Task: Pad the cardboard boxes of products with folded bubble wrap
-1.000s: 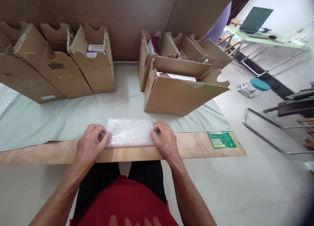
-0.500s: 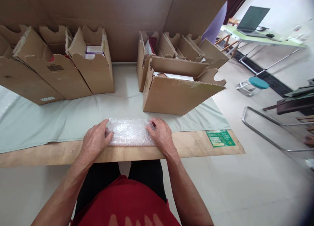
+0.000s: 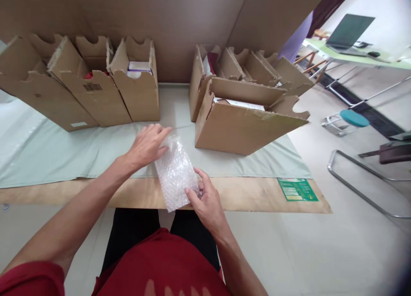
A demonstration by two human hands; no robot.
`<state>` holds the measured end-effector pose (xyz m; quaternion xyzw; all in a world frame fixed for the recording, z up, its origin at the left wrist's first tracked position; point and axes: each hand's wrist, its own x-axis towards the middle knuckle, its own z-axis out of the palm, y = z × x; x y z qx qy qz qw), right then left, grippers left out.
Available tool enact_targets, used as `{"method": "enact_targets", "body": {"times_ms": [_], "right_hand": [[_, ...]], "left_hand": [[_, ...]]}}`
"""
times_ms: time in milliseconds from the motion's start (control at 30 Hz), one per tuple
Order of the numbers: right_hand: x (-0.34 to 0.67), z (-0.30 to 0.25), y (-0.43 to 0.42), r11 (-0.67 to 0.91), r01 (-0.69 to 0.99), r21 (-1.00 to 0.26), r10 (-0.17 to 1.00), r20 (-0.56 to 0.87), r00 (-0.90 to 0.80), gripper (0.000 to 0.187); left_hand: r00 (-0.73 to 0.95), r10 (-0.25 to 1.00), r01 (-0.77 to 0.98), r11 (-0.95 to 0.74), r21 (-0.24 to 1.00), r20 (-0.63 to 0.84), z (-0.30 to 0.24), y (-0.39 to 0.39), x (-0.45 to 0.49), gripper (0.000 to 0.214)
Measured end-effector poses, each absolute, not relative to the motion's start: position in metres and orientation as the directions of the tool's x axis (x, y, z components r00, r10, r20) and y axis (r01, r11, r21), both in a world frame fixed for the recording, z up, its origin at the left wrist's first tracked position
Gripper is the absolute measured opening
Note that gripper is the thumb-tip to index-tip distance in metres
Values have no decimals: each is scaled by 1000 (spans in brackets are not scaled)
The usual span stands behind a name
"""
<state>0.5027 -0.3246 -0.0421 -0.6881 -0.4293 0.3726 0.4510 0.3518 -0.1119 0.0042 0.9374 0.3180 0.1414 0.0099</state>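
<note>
A flat, rectangular piece of bubble wrap [image 3: 176,174] lies slanted at the table's front, its near end reaching the wooden edge. Whether anything is inside cannot be made out. My right hand [image 3: 205,199] grips its lower right side, thumb on top and fingers at the edge. At the far left corner is my left hand [image 3: 149,144], fingers stretched out and thumb apart, its tips at the wrap's edge.
Cardboard file boxes stand behind: several at the left [image 3: 141,97], several at the right, one [image 3: 237,127] turned sideways in front. A pale green cloth [image 3: 109,146] covers the wooden board [image 3: 244,193], which bears a green printed sheet [image 3: 298,189]. A laptop [image 3: 348,34] sits on another table.
The bubble wrap has turned from lying lengthwise to a steep slant. My left hand has moved up and right to its far end; my right hand has come down to its near side.
</note>
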Motion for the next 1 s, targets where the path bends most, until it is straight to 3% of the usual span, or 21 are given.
{"method": "enact_targets", "body": {"times_ms": [133,200,267,433,567,667,767,833,900,1000], "right_hand": [[508,-48,-321,-258,199,-945,918,-176,355,66],[512,-47,-321,-254,148,-956,921,-193,339,67],[514,-45,-321,-265,78,-961,921,-228,315,68],[517,-38,-319,-333,-102,-937,923,-346,169,56],[528,-32,-328,-281,-185,-942,950,-301,87,43],[539,-26,-335,-218,-59,-974,974,-220,45,38],[546,-21,-335,-117,305,-945,987,-78,138,33],[546,-21,-329,-48,486,-873,985,38,165,43],[542,-25,-320,-12,513,-859,988,71,141,55],[533,-37,-305,-81,445,-892,984,-2,176,43]], "left_hand": [[764,481,374,-873,313,430,-13,-164,327,46],[831,402,234,-880,413,386,-22,-202,308,52],[872,354,190,-882,432,339,-32,-233,296,56],[776,430,270,-887,374,461,-55,-255,306,46],[639,534,235,-821,521,554,-57,-246,314,30],[569,652,246,-715,654,500,-50,-239,312,24],[573,706,277,-645,712,416,-44,-232,312,19],[587,736,304,-587,751,337,-40,-227,314,19],[592,772,334,-498,800,233,-38,-222,317,21],[579,809,355,-359,863,99,-35,-219,319,33]]}}
